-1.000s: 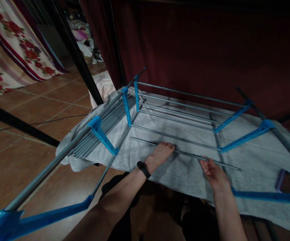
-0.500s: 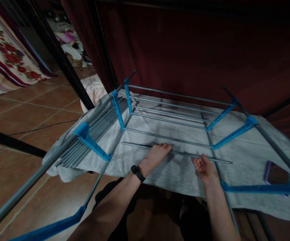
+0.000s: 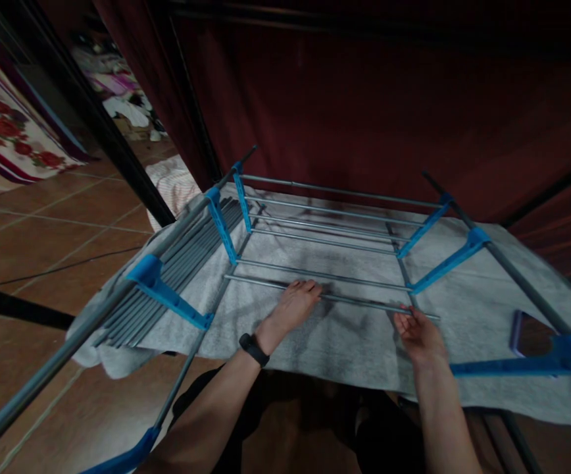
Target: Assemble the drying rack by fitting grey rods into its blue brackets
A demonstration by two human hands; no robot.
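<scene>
A thin grey metal rod (image 3: 354, 301) lies crosswise in front of me, between the two sides of a rack frame with grey tubes and blue plastic brackets (image 3: 223, 227). My left hand (image 3: 299, 299) is closed over the rod near its middle, palm down, with a dark band on the wrist. Near the rod's right end, my right hand (image 3: 418, 329) pinches it from below, palm up. The rod's left tip meets the left lower tube (image 3: 220, 296). Beyond it, several similar crossbars (image 3: 325, 242) span the frame.
Several loose grey rods (image 3: 181, 270) lie in a bundle on the left of the grey cloth (image 3: 285, 342). A phone (image 3: 535, 334) rests at the right. Dark red panels (image 3: 364, 112) stand behind, and a black post (image 3: 102, 125) slants at the left.
The rod has shifted slightly left and away from me, its left tip now at the left lower tube. My right hand has moved right along it and closed on it. The view has shifted slightly.
</scene>
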